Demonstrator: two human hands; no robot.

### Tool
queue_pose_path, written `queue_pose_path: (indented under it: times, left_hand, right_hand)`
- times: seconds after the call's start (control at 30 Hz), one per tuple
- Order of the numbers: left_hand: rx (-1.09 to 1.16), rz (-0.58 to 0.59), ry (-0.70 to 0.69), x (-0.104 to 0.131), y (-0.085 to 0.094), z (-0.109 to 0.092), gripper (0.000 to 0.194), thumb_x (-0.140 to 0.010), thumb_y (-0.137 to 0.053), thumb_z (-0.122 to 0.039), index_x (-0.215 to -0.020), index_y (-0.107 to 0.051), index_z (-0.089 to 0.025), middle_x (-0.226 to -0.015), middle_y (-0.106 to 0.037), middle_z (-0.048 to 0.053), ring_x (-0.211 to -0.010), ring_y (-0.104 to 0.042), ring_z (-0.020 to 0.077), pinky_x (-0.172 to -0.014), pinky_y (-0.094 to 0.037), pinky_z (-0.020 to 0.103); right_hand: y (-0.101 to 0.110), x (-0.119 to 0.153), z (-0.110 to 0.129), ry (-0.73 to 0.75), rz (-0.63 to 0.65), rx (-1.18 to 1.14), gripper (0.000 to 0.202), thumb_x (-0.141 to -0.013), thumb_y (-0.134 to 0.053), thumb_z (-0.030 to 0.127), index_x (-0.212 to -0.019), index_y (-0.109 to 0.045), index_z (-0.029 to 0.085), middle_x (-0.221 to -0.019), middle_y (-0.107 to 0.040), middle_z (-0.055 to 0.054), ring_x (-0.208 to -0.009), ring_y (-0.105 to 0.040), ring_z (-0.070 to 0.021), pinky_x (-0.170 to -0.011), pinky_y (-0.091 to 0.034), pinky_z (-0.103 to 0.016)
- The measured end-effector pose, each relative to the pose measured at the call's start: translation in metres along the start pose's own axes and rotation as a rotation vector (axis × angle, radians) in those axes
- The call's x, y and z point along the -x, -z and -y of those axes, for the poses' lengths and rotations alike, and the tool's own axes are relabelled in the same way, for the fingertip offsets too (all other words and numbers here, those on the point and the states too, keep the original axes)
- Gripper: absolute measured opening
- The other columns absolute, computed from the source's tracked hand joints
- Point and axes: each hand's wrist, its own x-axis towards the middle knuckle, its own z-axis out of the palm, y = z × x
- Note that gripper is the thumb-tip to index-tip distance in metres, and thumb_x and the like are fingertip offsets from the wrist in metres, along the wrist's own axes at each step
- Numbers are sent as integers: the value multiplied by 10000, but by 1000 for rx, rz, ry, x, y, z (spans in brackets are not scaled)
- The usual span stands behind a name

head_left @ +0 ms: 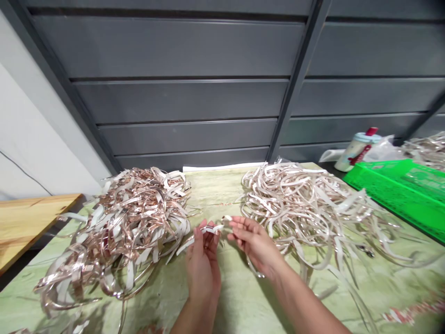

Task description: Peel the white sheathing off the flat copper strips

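Okay, green desk (222, 185), back edge by grey wall (187, 97).
Left grip (204, 262) tip-pinches metallic strip (209, 229), right grip (257, 243) tip-pinches pale strip end (227, 218); both mid-desk, between left pile (135, 218) and right pile (302, 199).

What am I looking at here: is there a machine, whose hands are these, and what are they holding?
There is no machine: these are one person's bare hands, seen by a camera worn on that person's head, looking forward and down. The left hand holds a thin, shiny strip. The right hand is beside it, with a pale strip end at its fingertips; its grip is too blurred to tell. On the greenish table lie two tangled piles of strips: a coppery left pile and a paler right pile. Far right are a green basket and a cup.
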Motion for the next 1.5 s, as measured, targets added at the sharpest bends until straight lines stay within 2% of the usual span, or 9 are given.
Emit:
queue_pose_path:
  times: [0.1,0.2,0.53,0.83,1.0,1.13,1.27,1.37,1.5]
  left_hand:
    - [-24,17,-33,1,1,1,180,-873,-660,-281,-973,-744,-157,-923,-758,75,-821,-709,132,-757,-573,210]
    - [-46,40,-55,3,2,2,239,-837,-700,-333,-998,-742,-161,-939,-758,82,-827,-712,145,-759,-567,226]
    - [-142,93,24,11,2,6,272,-721,-799,-312,-913,-770,-122,-909,-772,111,-848,-722,183,-804,-562,257]
    - [-31,96,88,3,4,4,132,-827,-697,-224,-824,-757,-106,-823,-760,84,-731,-715,140,-681,-577,205]
    - [16,3,197,-1,2,0,198,-918,-557,-138,-860,-744,-112,-874,-756,79,-781,-718,119,-673,-571,168]
    - [18,61,193,1,4,3,185,-905,-605,-236,-886,-740,-112,-894,-746,86,-815,-708,140,-700,-570,200]
    - [-85,250,80,6,6,10,199,-776,-756,-305,-699,-716,-126,-642,-667,8,-632,-637,103,-624,-527,183]
    - [-124,179,99,6,7,11,178,-729,-788,-272,-676,-715,-119,-649,-684,21,-619,-637,105,-608,-526,183]
    - [-128,49,182,1,6,6,127,-775,-739,-223,-808,-743,-100,-832,-748,99,-707,-693,142,-628,-561,211]
  right_hand:
    - [-13,5,-20,80,31,213,236,-712,-817,306,-769,-647,153,-569,-575,51,-466,-496,-65,-441,-352,-173]
    - [-30,8,-27,218,26,373,308,-723,-784,407,-673,-599,166,-504,-489,71,-449,-391,-70,-442,-279,-206]
    - [-36,0,-33,468,-7,607,319,-884,-591,430,-672,-521,203,-585,-528,31,-526,-443,-119,-501,-336,-238]
    - [-39,7,-21,184,34,-4,289,-781,-732,355,-642,-560,169,-468,-443,65,-445,-352,-68,-435,-249,-181]
    - [-29,-1,-14,11,82,-365,342,-642,-839,248,-608,-511,159,-507,-417,75,-411,-237,-23,-373,-164,-137]
    - [-32,1,-14,68,87,-322,307,-691,-822,254,-626,-543,143,-531,-479,49,-416,-281,-21,-374,-175,-131]
    - [-40,7,-18,183,119,-121,263,-794,-751,279,-654,-575,144,-474,-488,47,-416,-344,-39,-395,-238,-138]
    - [-40,8,-18,138,146,-172,246,-766,-776,256,-662,-591,132,-486,-534,33,-405,-357,-28,-379,-252,-122]
    - [-27,2,-8,-70,195,-385,214,-722,-798,162,-652,-602,115,-615,-654,-28,-404,-428,-10,-359,-328,-86]
